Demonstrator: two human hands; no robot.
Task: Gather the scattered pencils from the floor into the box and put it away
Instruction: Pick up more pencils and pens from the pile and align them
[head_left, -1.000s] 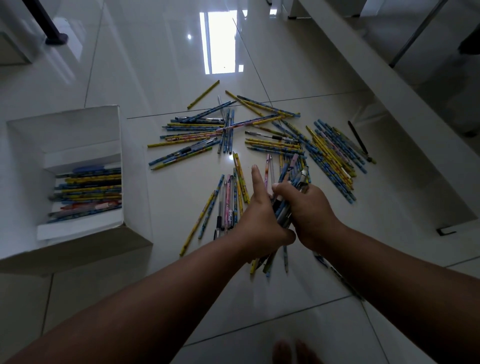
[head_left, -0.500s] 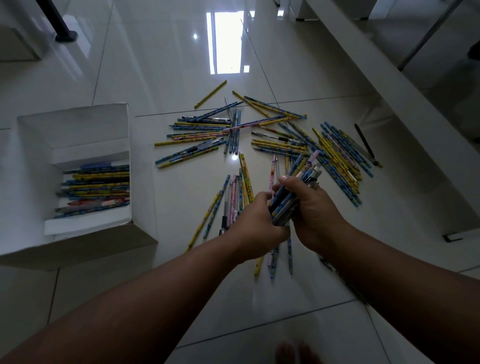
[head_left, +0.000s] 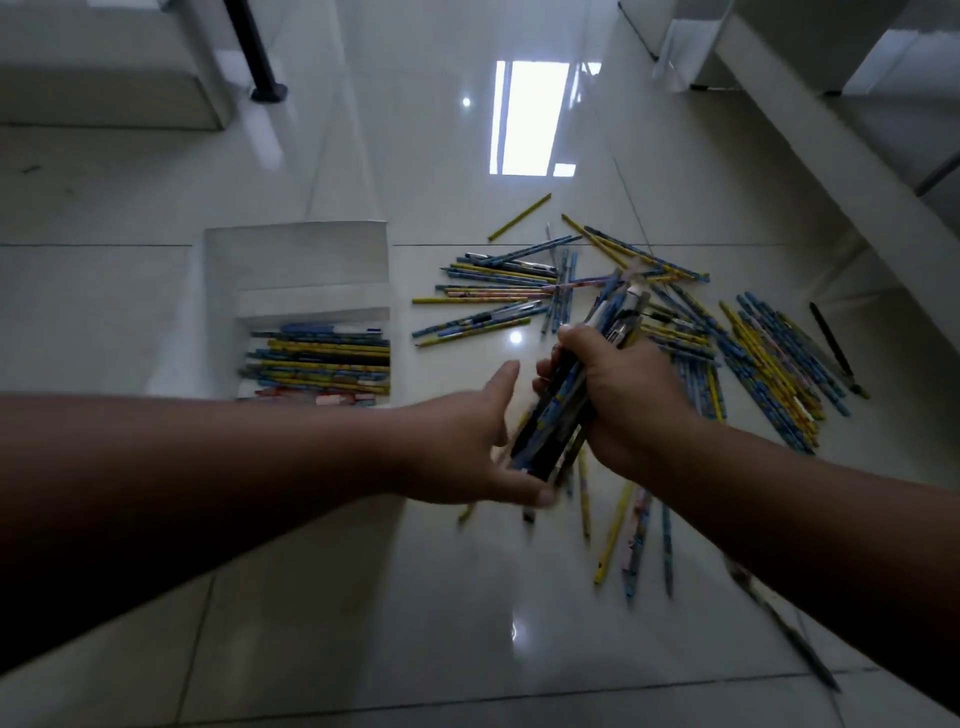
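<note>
Left of the hands sat the box (head_left: 296, 260); right hand (head_left: 623, 395) gripped a pencil bundle (head_left: 561, 410), left hand (head_left: 457, 452) spread beside it.

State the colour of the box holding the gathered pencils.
White. The box shows best in the head view, the only view here.

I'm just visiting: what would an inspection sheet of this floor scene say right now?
Surface: glossy white tiled floor, window glare on it.
Job's things: white box open, pencils in box lying flat; scattered pencils on the floor to its right; pencil bundle held above the floor.
Clutter: one black pen at the pile's far right edge.
Hands: right hand grips the bundle; left hand open, fingers straight, at the bundle's lower end.
Cables: nothing seen.
Surroundings: black pole with round foot; white furniture on the right.
</note>
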